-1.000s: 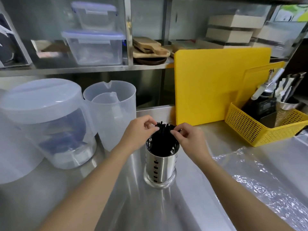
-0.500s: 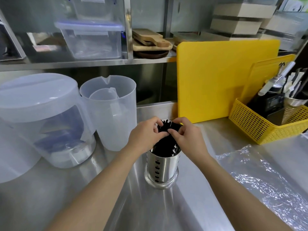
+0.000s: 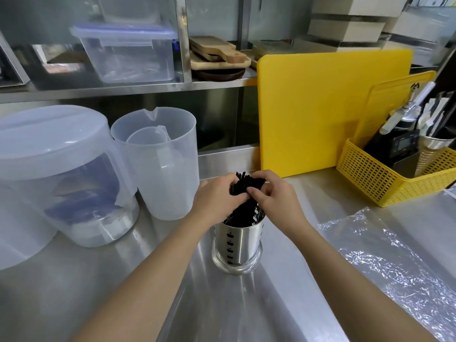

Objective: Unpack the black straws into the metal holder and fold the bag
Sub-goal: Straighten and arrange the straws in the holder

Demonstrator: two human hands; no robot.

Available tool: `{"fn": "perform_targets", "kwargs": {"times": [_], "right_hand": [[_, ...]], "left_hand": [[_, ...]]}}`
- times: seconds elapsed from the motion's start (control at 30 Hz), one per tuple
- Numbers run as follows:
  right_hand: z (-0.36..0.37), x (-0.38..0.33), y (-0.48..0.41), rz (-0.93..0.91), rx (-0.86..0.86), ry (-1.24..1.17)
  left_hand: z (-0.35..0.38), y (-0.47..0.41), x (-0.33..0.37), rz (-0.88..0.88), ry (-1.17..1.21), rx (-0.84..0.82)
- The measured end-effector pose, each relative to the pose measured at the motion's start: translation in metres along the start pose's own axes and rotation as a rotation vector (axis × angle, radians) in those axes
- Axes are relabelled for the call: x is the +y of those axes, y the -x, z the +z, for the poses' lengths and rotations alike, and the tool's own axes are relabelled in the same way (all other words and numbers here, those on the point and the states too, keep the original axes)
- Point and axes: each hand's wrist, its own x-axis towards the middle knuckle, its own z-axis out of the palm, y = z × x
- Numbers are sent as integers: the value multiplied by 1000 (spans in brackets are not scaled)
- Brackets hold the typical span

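Note:
A bundle of black straws (image 3: pixel 243 193) stands in the perforated metal holder (image 3: pixel 237 245) at the middle of the steel counter. My left hand (image 3: pixel 214 196) grips the bundle's upper part from the left. My right hand (image 3: pixel 272 193) pinches it from the right, so both hands squeeze the straw tops together above the holder's rim. The empty clear plastic bag (image 3: pixel 385 262) lies flat and crinkled on the counter to the right of the holder.
Two translucent jugs (image 3: pixel 162 164) and a lidded container (image 3: pixel 61 174) stand left of the holder. A yellow cutting board (image 3: pixel 328 109) leans at the back. A yellow basket (image 3: pixel 387 178) with utensils sits at the right. Shelves (image 3: pixel 123 87) with boxes run above.
Both hands have closed in from the holder's rim onto the straw tops, gathering them into a tighter bunch. The camera has tilted slightly downward.

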Motion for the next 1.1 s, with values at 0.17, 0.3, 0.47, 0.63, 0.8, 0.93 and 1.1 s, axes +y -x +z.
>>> {"fn": "perform_targets", "kwargs": {"times": [0.17,0.3,0.47,0.63,0.8,0.93,1.1], "right_hand": [[0,-2,3,-54,30,-1],[-2,-7,4,-72,76,-67],[-4,-19,3,-39,-7,-145],[-1,-24,4,-30,-143,-73],[1,-30,7,-69,-204,-36],[3,-31,4,4,-209,-138],[6,-34,3,-6,-218,-193]], "left_hand": [[-4,3,-2,27,153,-5],[-12,9,-6,25,272,-28],[-18,16,-9,33,364,-36],[-19,20,-11,28,443,-6],[-19,22,-12,2,491,36],[-20,24,-9,-56,516,19],[-22,25,-9,-67,528,-3]]}}
